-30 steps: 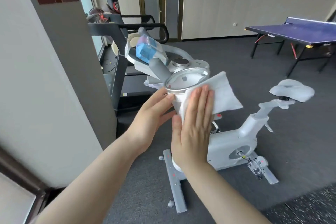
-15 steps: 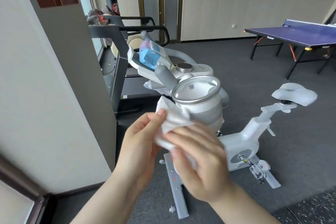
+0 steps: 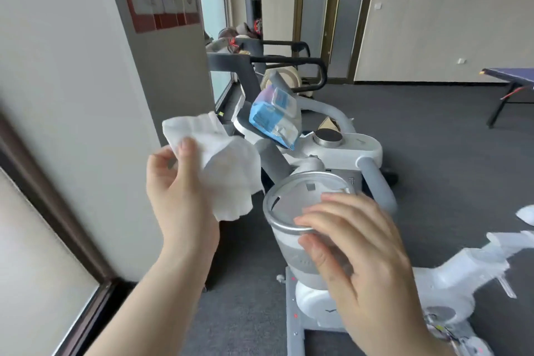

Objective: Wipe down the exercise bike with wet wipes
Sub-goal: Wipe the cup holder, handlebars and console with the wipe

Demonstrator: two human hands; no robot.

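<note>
Head view: my left hand (image 3: 179, 199) pinches 1 white wet wipe (image 3: 222, 165), held up beside the exercise bike (image 3: 341, 153), not touching it. My right hand (image 3: 361, 254), fingers spread open, rests on the bike's round silver-rimmed cap (image 3: 289, 211). Wipes pack (image 3: 274, 113) lies on the handlebars.

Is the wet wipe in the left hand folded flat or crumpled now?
Crumpled. The wet wipe hangs bunched and wrinkled from the left hand, pinched at its upper part, its lower edges drooping loose and uneven.
</note>
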